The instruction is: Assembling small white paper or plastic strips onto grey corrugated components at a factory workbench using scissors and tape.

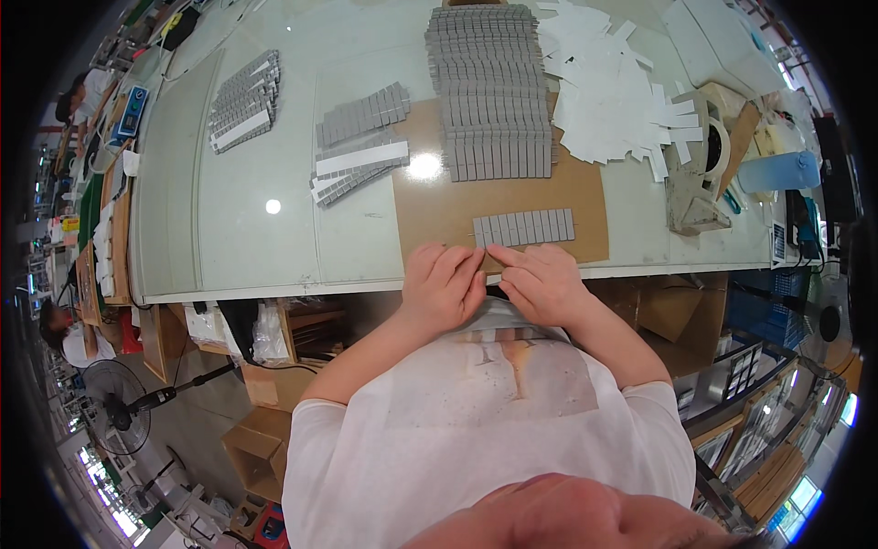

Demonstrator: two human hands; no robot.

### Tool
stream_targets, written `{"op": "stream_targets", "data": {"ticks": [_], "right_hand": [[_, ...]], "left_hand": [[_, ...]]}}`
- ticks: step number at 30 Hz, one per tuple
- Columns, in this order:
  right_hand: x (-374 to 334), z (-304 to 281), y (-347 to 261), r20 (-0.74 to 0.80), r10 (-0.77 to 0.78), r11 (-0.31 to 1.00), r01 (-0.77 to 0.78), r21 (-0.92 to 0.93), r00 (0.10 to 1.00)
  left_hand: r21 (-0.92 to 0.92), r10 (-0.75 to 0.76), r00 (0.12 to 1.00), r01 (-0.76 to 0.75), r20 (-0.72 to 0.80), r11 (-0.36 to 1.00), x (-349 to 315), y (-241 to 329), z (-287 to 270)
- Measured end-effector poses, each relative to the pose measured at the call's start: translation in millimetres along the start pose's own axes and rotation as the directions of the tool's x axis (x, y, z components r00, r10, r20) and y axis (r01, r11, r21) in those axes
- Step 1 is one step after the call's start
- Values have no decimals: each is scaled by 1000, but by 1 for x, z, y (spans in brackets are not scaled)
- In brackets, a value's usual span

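A grey segmented strip point(523, 227) lies flat on a brown board point(585, 197) near the table's front edge. My left hand point(444, 284) is at the strip's near left corner, its fingers curled and pressed together. From the other side my right hand point(541, 285) meets it, index finger reaching to that same corner and the other fingers bent. The fingertips of both hands nearly touch. Whatever sits between them is too small to make out. Beyond the strip stands a large stack of similar grey strips point(498, 101), laid in overlapping rows.
Smaller piles of grey strips with white strips point(361, 157) lie to the left, another pile point(245, 101) farther left. White paper strips point(608, 91) are heaped at the right, beside a tape dispenser point(700, 174) and a blue bottle point(779, 171). A fan point(117, 409) stands at left.
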State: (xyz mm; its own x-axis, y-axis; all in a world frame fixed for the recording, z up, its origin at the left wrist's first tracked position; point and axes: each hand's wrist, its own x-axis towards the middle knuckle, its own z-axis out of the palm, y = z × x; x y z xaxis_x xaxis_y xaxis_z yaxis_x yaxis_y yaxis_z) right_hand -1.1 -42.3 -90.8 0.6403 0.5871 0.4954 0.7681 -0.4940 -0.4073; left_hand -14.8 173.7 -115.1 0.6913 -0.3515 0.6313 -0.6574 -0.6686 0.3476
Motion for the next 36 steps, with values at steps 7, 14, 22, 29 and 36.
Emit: {"op": "stream_targets", "data": {"ticks": [7, 14, 22, 29, 36], "right_hand": [[1, 0, 0, 2, -4, 1000, 4, -9, 1000], [-1, 1, 1, -14, -4, 1000, 4, 2, 1000], [-14, 7, 7, -189, 50, 999, -48, 14, 981], [-13, 6, 6, -137, 29, 1000, -30, -8, 990], [-12, 5, 7, -166, 27, 1000, -25, 13, 986]], "left_hand": [[5, 7, 1000, -7, 8, 1000, 1, 0, 0], [11, 14, 1000, -14, -13, 1000, 0, 0, 1], [115, 28, 998, -34, 50, 993, 10, 6, -5], [138, 16, 995, -30, 103, 990, 13, 8, -6], [143, 4, 995, -19, 104, 990, 9, 6, -2]]}}
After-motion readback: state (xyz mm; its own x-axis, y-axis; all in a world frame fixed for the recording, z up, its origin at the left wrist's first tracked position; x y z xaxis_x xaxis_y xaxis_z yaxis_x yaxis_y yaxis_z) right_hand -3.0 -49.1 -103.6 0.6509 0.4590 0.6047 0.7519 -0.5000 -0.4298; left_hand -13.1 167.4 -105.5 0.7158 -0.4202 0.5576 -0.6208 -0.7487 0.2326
